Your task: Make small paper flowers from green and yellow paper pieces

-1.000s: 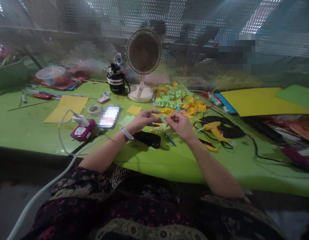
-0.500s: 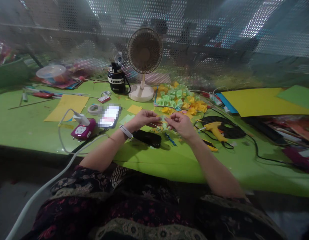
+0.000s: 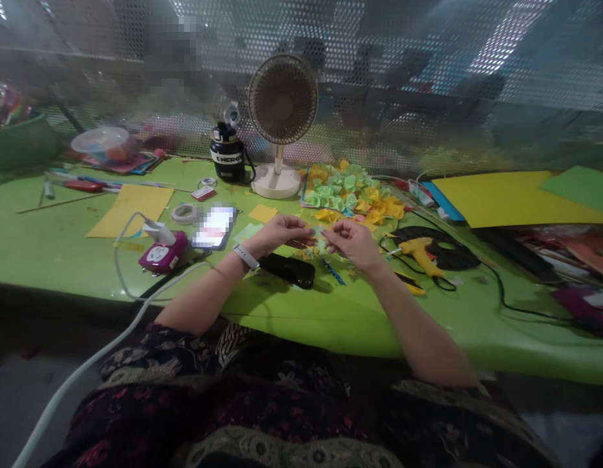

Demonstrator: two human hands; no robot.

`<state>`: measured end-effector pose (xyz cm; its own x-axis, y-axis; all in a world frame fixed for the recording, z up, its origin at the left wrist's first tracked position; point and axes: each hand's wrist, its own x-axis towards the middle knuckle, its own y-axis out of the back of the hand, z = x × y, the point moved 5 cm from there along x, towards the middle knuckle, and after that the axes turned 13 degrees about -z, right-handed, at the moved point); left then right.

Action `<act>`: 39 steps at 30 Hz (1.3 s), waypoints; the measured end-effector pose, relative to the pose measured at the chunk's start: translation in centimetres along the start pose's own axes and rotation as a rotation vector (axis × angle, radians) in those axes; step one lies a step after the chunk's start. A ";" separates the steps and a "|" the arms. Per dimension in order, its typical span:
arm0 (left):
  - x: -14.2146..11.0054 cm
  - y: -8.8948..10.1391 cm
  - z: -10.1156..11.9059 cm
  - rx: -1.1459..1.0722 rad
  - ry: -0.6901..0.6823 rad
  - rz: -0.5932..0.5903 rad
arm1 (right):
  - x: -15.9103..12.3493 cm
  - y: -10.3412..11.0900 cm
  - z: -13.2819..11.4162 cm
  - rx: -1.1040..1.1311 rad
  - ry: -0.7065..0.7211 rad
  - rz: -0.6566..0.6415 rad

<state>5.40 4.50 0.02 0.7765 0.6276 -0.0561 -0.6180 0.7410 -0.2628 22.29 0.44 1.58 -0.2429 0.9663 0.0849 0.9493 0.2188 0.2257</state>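
Observation:
A small piece of light green paper (image 3: pixel 319 231) is pinched between both hands, above the middle of the table. My left hand (image 3: pixel 289 233) holds its left side with thumb and fingertips. On the other side my right hand (image 3: pixel 350 242) grips it, fingers curled. Paper scraps lie beneath the hands. Just below my left wrist is a black elongated case (image 3: pixel 287 270). Behind the hands sits a pile of folded green paper flowers (image 3: pixel 337 185) mixed with yellow paper flowers (image 3: pixel 386 207). To the right, a yellow glue gun (image 3: pixel 421 253) lies on a black round mat (image 3: pixel 450 250).
A desk fan (image 3: pixel 283 101) and a black flask (image 3: pixel 227 156) stand at the back. On the left are a phone (image 3: pixel 214 226), a tape roll (image 3: pixel 184 212) and a purple power adapter (image 3: pixel 163 252) with a white cable. A yellow-handled cutter (image 3: pixel 411 284) lies near my right forearm.
Almost nothing differs. Both hands stay in the same place, with the green paper still pinched between them.

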 end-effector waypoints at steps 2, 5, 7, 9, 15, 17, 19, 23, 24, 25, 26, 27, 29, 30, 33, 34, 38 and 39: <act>0.0 -0.1 0.1 0.001 0.008 0.001 | 0.0 0.0 0.0 0.005 0.000 0.005; -0.1 -0.1 0.1 0.002 0.015 0.006 | 0.0 -0.1 0.0 0.022 -0.002 0.005; -0.1 -0.1 0.1 0.008 0.016 0.007 | 0.0 -0.1 0.0 0.032 -0.001 0.003; -0.1 -0.2 0.1 0.018 0.019 0.008 | 0.1 -0.1 0.0 0.033 -0.002 0.000; -0.1 -0.1 0.1 0.022 0.019 0.016 | 0.1 0.0 0.1 0.027 -0.004 0.003; -0.1 0.0 0.1 0.017 0.017 0.014 | 0.1 0.0 0.1 0.031 -0.007 0.004; -0.1 0.0 0.1 0.014 0.017 0.013 | 0.1 -0.1 0.1 0.041 -0.012 0.007; 0.0 0.0 0.1 0.028 0.011 0.027 | 0.0 -0.2 0.2 0.056 -0.022 0.013; 0.0 0.0 0.1 0.037 0.010 0.034 | 0.0 -0.2 0.2 0.059 -0.024 0.013; 0.0 0.0 0.1 0.047 0.010 0.043 | 0.0 -0.2 0.2 0.061 -0.025 0.012; 0.0 0.0 0.1 0.061 0.009 0.050 | 0.0 -0.3 0.2 0.064 -0.025 0.012; 0.0 0.1 0.1 0.077 0.009 0.055 | 0.0 -0.3 0.2 0.066 -0.026 0.011; 0.0 0.1 0.2 0.114 0.010 0.057 | 0.0 -0.3 0.3 0.073 -0.028 0.010; 0.0 0.1 0.3 0.132 0.008 0.056 | 0.0 -0.3 0.4 0.077 -0.029 0.008; -0.1 0.1 0.7 0.159 -0.005 0.060 | 0.1 -0.4 0.5 0.105 -0.032 -0.006; -0.2 0.1 0.8 0.163 -0.010 0.061 | 0.2 -0.4 0.6 0.117 -0.031 -0.010; -0.4 0.1 1.5 0.180 -0.022 0.068 | 0.3 -0.5 0.6 0.157 -0.026 -0.008; -0.5 0.1 1.7 0.184 -0.026 0.072 | 0.3 -0.6 0.6 0.166 -0.024 -0.009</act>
<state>4.76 4.63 1.66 0.7277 0.6845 -0.0432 -0.6855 0.7238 -0.0784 21.78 0.69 0.86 -0.2490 0.9666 0.0600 0.9674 0.2453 0.0631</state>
